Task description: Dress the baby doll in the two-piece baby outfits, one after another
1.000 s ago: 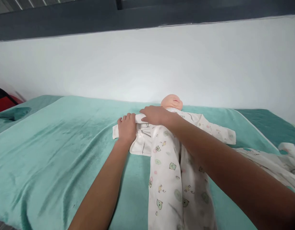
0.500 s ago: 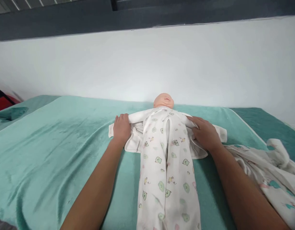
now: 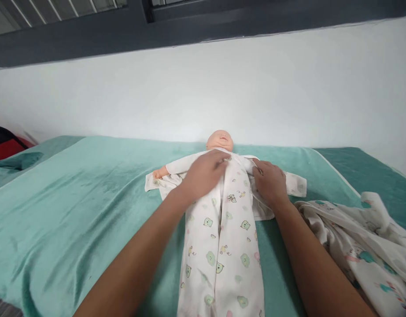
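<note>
A baby doll [image 3: 219,140] lies on its back on a teal blanket [image 3: 74,198], dressed in a white sleepsuit [image 3: 223,237] printed with small green animals. My left hand [image 3: 204,174] rests on the doll's chest, slightly blurred, its fingers curled over the cloth near the front opening. My right hand [image 3: 269,181] lies on the doll's shoulder and sleeve on the right side, fingers bent onto the fabric. The doll's bare hand [image 3: 156,173] sticks out of the sleeve at the left.
A crumpled white printed cloth [image 3: 361,237] lies at the right on the blanket. A white wall runs behind the bed, with a dark window frame [image 3: 190,22] above. Something red and black [image 3: 5,143] sits at the far left.
My left hand left the doll's sleeve at the left and moved onto its chest. My right hand shifted slightly inward along the other shoulder. The doll's bare hand now shows.
</note>
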Demonstrator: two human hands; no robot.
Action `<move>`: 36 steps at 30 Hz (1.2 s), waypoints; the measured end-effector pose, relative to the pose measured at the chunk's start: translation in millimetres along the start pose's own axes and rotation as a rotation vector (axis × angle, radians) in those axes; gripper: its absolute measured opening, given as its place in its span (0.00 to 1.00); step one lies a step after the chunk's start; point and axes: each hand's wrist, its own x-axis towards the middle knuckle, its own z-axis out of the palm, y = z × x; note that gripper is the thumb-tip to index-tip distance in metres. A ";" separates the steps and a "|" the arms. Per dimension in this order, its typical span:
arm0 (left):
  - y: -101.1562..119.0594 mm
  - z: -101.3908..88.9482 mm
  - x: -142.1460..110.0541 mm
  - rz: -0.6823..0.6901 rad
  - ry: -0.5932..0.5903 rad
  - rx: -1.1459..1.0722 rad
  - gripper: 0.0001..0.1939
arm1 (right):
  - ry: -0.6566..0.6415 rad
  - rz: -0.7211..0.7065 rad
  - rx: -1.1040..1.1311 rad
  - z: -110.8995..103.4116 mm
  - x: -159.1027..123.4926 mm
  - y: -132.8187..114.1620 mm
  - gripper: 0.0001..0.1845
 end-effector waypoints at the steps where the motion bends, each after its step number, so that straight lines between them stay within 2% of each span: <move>1: 11.6 4.3 12.3 0.063 -0.106 0.100 0.17 | 0.001 0.006 -0.005 0.1 0.0 -0.4 0.27; 4: 36.0 21.4 46.2 0.185 -0.357 0.439 0.15 | 0.002 0.017 -0.007 -0.4 -0.1 -0.9 0.27; 7: 49.8 37.3 70.7 0.133 -0.511 0.523 0.14 | -0.005 0.022 0.023 -1.5 -0.2 -0.3 0.25; 13: 58.5 63.1 99.4 0.074 -0.600 0.594 0.16 | -0.019 0.055 0.046 -2.6 -0.1 0.3 0.26; 21: 49.1 88.4 126.9 0.044 -0.704 0.619 0.26 | -0.037 0.067 -0.019 -1.4 1.3 1.1 0.28; 26: 43.9 77.4 124.9 0.059 -0.689 0.658 0.22 | -0.067 0.072 -0.028 -7.8 1.3 0.4 0.30; 31: 45.2 47.3 113.5 0.060 -0.604 0.703 0.25 | -0.044 0.108 0.066 -13.6 0.7 0.1 0.32; 36: 37.8 18.2 104.9 0.054 -0.514 0.742 0.25 | 0.052 0.108 0.286 -5.5 5.9 10.2 0.33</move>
